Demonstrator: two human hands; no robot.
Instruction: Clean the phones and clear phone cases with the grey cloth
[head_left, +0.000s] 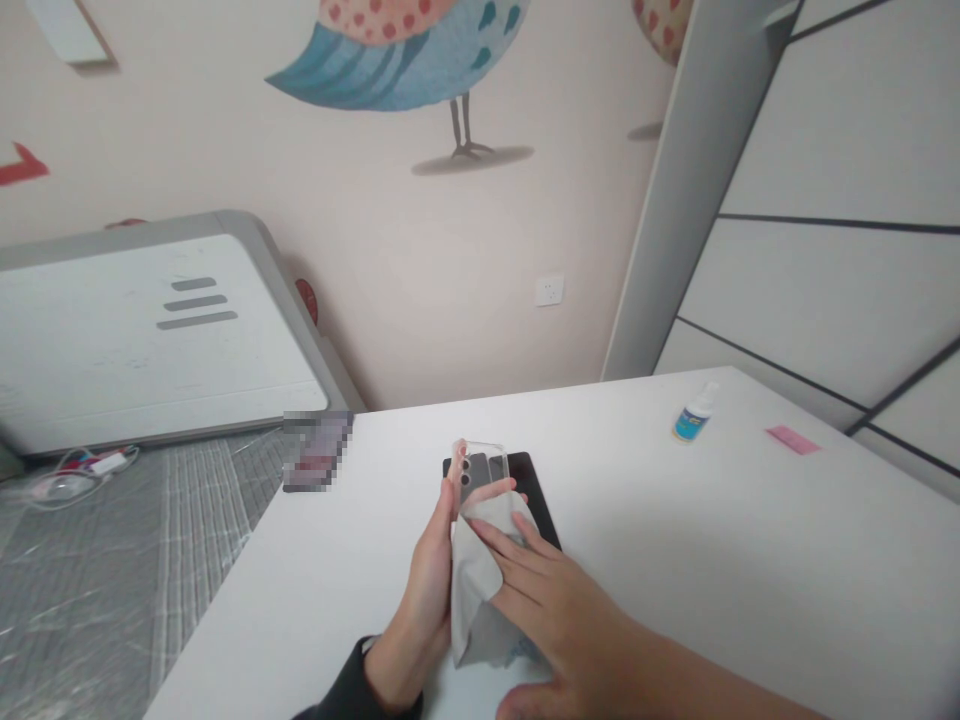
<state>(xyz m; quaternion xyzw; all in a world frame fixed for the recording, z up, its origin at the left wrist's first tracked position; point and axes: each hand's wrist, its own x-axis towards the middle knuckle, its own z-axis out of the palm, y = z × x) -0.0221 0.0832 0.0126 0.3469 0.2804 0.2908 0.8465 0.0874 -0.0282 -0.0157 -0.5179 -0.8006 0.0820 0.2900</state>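
My left hand (429, 570) grips a clear phone case (480, 462) along its left side, holding it tilted above the table. Through the see-through plastic, fingers and a dark surface behind show; dark round spots mark the camera area. Over the lower part of the case lies a light grey cleaning cloth (474, 590). My right hand (551, 585) presses this cloth against the case, fingers stretched across it and the thumb low at the frame's bottom. Behind the case and partly hidden lies a flat black object (534, 490), like a tablet, on the table.
The white table (637, 560) carries a small white-capped bottle (694, 412) with a blue label at the back right. Beyond it lies a pink slip (793, 439). A pixelated flat item (316, 450) is at the left edge. A wall and a white cabinet (825, 260) stand behind.
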